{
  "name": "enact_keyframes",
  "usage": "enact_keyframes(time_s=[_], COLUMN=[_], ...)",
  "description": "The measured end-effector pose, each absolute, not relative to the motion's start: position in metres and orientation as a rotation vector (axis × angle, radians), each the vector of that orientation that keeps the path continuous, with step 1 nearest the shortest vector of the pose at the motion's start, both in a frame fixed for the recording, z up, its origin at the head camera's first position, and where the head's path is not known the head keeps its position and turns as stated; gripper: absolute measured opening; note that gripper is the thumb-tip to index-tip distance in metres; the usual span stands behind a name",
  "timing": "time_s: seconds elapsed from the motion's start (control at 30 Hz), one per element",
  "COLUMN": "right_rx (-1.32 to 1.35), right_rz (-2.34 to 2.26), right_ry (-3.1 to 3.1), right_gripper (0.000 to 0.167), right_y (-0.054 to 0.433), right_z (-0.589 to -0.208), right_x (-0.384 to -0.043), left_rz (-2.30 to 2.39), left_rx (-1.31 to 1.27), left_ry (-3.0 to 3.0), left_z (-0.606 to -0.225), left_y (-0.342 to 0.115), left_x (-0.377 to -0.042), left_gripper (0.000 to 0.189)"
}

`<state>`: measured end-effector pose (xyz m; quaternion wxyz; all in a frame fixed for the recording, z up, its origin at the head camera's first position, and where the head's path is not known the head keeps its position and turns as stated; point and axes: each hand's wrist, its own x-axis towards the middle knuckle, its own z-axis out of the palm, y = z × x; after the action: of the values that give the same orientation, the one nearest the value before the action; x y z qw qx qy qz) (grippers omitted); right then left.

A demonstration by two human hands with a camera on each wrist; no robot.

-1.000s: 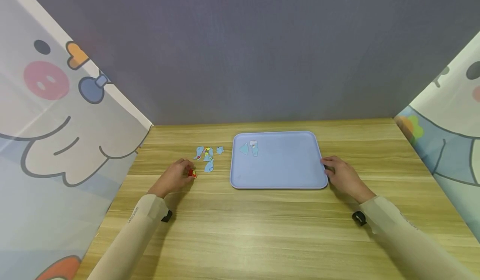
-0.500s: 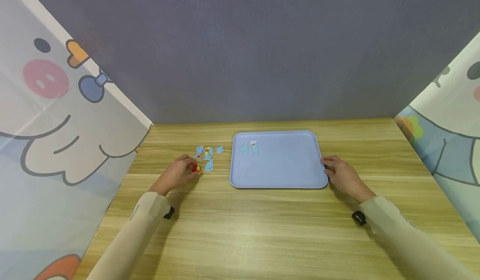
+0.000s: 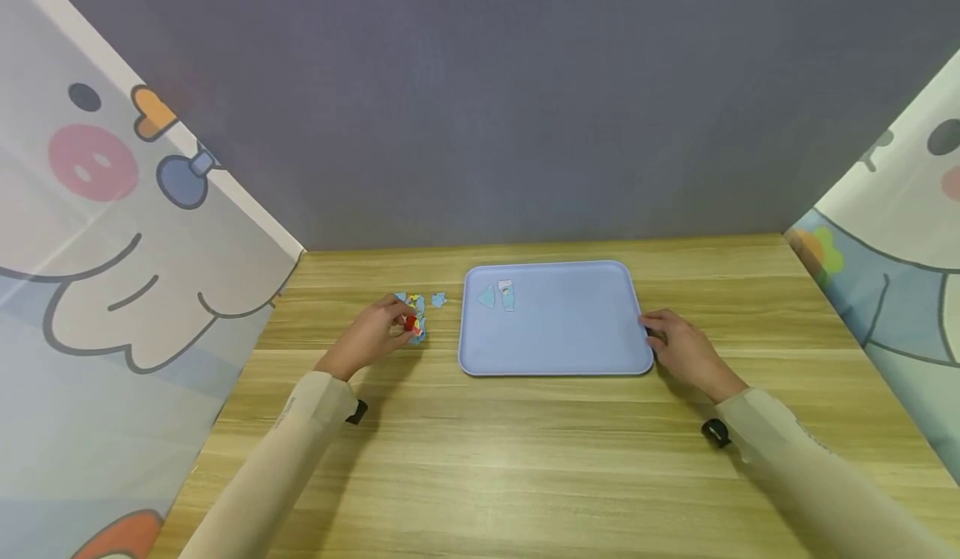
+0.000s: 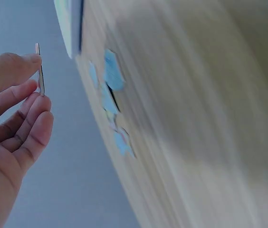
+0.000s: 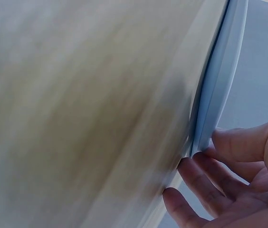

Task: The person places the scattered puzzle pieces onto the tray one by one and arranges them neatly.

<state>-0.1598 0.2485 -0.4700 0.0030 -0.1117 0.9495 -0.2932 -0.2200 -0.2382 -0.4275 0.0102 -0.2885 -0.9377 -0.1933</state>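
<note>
My left hand [image 3: 370,336] pinches a thin red puzzle piece [image 3: 412,323] between thumb and fingers, above the loose pieces at the left of the table. In the left wrist view that puzzle piece [image 4: 40,71] appears edge-on, lifted off the wood. Light-blue irregular puzzle pieces [image 4: 113,71] lie below it, partly hidden by the hand in the head view. At the right, my right hand [image 3: 681,349] grips the edge of a pale blue tray [image 3: 555,338], thumb against the rim. Two light-blue pieces [image 3: 509,298] lie in the tray's upper left.
A separate small blue piece [image 3: 438,300] lies between the cluster and the tray. The wooden table [image 3: 510,451] meets a grey wall [image 3: 540,109] at the back. Printed cartoon panels [image 3: 112,276] stand on both sides.
My left hand has moved right and slightly away from me, carrying the red puzzle piece over the blue ones. The right hand has stayed at the tray's edge.
</note>
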Motion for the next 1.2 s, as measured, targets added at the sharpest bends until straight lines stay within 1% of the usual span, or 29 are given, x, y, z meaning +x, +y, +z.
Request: enact_keyframes(time_s=[0.4, 1.0, 1.2], right_rx=[-0.341, -0.333, -0.321], right_rz=[-0.93, -0.938, -0.93], right_ry=[2.973, 2.976, 2.972], right_gripper=[0.039, 0.039, 0.039], right_y=[0.247, 0.249, 0.248], right_z=[-0.469, -0.471, -0.47], right_x=[-0.159, -0.159, -0.16], left_rz=[-0.599, -0.627, -0.592], left_rx=[-1.021, -1.064, -1.069], left_ry=[-2.859, -2.836, -2.865], left_z=[-0.417, -0.408, -0.407], left_y=[-0.205, -0.161, -0.146], left_x=[-0.235, -0.251, -0.258], left_gripper=[0.029, 0.024, 0.026])
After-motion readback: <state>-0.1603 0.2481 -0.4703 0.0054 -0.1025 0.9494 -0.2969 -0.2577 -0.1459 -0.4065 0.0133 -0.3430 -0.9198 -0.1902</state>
